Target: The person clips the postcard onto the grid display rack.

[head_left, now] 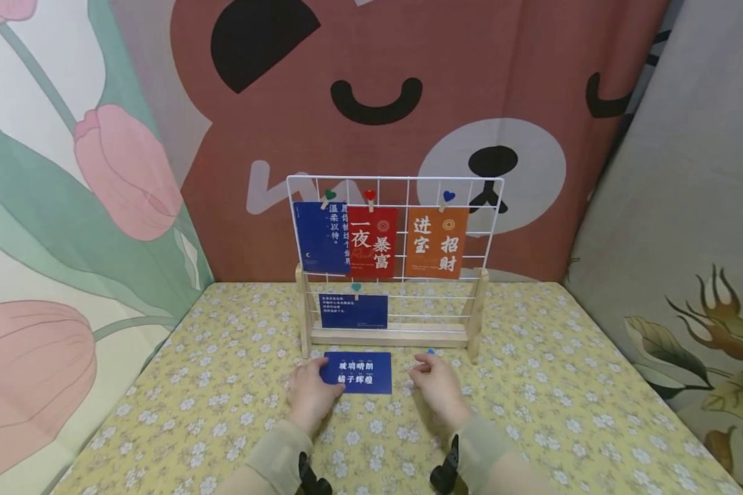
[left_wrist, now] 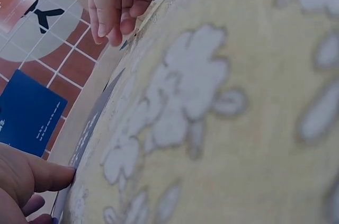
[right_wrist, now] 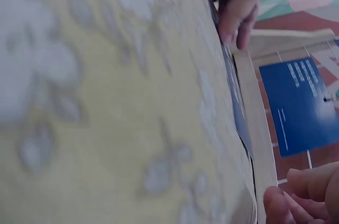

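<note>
A blue card (head_left: 371, 375) with white characters lies flat on the flowered cloth in front of a white wire grid rack (head_left: 433, 295). My left hand (head_left: 311, 392) grips its left end, thumb at the near edge and fingers at the far edge. In the left wrist view the left thumb (left_wrist: 50, 175) touches the card's edge. To the right of the card is my right hand (head_left: 438, 385), its fingers loosely bent with nothing visible between them. Just beyond its fingertips a small blue clip (head_left: 431, 351) shows, partly hidden.
On the grid, clips hold a tall blue card (head_left: 318, 240), a red card (head_left: 374, 261), an orange card (head_left: 436, 258) and a lower blue card (head_left: 354, 316). A wooden base (head_left: 390, 337) carries the rack. Printed curtains (head_left: 371, 151) hang behind and at both sides.
</note>
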Available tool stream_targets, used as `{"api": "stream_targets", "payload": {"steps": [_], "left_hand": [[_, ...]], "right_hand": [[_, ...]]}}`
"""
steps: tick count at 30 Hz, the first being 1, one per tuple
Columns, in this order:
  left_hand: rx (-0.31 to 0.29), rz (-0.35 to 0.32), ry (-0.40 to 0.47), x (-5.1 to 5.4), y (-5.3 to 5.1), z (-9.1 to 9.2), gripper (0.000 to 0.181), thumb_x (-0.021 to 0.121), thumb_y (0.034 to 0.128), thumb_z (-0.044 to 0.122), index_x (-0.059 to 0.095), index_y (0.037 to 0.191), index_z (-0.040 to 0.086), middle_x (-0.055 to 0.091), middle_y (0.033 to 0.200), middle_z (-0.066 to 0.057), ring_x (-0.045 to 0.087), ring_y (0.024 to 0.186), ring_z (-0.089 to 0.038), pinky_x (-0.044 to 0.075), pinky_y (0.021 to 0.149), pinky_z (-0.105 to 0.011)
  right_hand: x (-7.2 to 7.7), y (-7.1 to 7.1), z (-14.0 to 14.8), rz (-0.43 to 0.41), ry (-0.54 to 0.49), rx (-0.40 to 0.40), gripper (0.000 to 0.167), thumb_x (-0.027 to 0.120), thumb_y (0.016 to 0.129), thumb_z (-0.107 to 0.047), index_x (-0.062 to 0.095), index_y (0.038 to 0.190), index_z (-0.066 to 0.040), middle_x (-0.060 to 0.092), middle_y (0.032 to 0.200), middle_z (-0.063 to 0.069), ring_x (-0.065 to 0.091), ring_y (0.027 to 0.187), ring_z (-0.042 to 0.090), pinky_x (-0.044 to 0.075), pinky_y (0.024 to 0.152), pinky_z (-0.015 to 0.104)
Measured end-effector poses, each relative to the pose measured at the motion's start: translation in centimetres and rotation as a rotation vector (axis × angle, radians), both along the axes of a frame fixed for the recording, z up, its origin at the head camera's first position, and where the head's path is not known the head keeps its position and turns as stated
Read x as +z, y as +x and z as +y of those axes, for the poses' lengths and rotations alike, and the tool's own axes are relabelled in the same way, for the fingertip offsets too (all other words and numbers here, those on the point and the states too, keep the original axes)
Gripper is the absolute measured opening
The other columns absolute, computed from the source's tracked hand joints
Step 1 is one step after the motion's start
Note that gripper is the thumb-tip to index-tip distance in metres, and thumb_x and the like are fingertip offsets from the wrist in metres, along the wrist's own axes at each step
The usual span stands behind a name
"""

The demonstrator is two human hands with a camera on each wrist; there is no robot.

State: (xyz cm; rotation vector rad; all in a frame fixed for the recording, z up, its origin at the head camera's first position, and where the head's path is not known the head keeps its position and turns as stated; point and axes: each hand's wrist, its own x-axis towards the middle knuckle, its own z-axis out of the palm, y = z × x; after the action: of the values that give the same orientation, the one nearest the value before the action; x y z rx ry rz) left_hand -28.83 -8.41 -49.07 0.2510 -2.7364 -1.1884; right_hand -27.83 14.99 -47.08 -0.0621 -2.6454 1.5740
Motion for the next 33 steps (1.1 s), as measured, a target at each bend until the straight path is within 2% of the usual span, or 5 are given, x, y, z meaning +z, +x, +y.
{"api": "stream_targets", "payload": {"steps": [8,15,18,28,33], "left_hand": [[0.031,-0.024,0.041,0.4,-0.1,0.7,0.069,0.083,0.0710,0.021,0.055,0.132,0.006,0.050,0.133,-0.022,0.029,0.131,-0.044,0.017,0.105,-0.062],[0.062,-0.047,0.026,0.7,-0.6,1.2,0.070,0.084,0.0715,0.031,0.056,0.131,0.006,0.051,0.131,-0.023,0.027,0.130,-0.046,0.020,0.102,-0.062],[0.068,-0.053,0.023,0.7,-0.8,1.4,0.070,0.085,0.0703,0.029,0.057,0.130,0.006,0.051,0.130,-0.023,0.027,0.130,-0.045,0.019,0.103,-0.061],[0.066,-0.064,0.008,0.8,-1.0,1.5,0.075,0.088,0.0663,0.027,0.056,0.130,0.004,0.049,0.130,-0.025,0.026,0.130,-0.046,0.019,0.103,-0.061],[0.033,-0.096,-0.010,0.8,-1.2,1.4,0.081,0.086,0.0688,0.028,0.050,0.136,0.001,0.039,0.139,-0.028,0.019,0.134,-0.048,0.016,0.106,-0.062]], "right_hand": [[-0.3,-1.8,2.0,0.062,0.173,-0.105,0.029,0.063,0.091,-0.011,0.064,0.117,0.002,0.063,0.090,0.007,0.055,0.071,0.017,0.045,0.059,0.031],[-0.7,-3.4,3.0,0.076,0.242,-0.167,0.027,0.065,0.091,-0.016,0.067,0.115,-0.004,0.062,0.113,0.017,0.059,0.101,0.031,0.048,0.078,0.047],[-0.8,-3.7,3.2,0.066,0.254,-0.169,0.028,0.066,0.090,-0.017,0.067,0.115,-0.003,0.061,0.115,0.019,0.058,0.105,0.034,0.046,0.081,0.050],[-1.1,-4.3,2.8,0.080,0.347,-0.181,0.026,0.066,0.090,-0.015,0.069,0.114,-0.004,0.064,0.101,0.012,0.058,0.089,0.028,0.045,0.073,0.045],[-1.4,-4.4,2.7,0.072,0.352,-0.171,0.020,0.066,0.089,-0.014,0.071,0.106,-0.003,0.064,0.099,0.010,0.058,0.089,0.027,0.045,0.073,0.044]]}}
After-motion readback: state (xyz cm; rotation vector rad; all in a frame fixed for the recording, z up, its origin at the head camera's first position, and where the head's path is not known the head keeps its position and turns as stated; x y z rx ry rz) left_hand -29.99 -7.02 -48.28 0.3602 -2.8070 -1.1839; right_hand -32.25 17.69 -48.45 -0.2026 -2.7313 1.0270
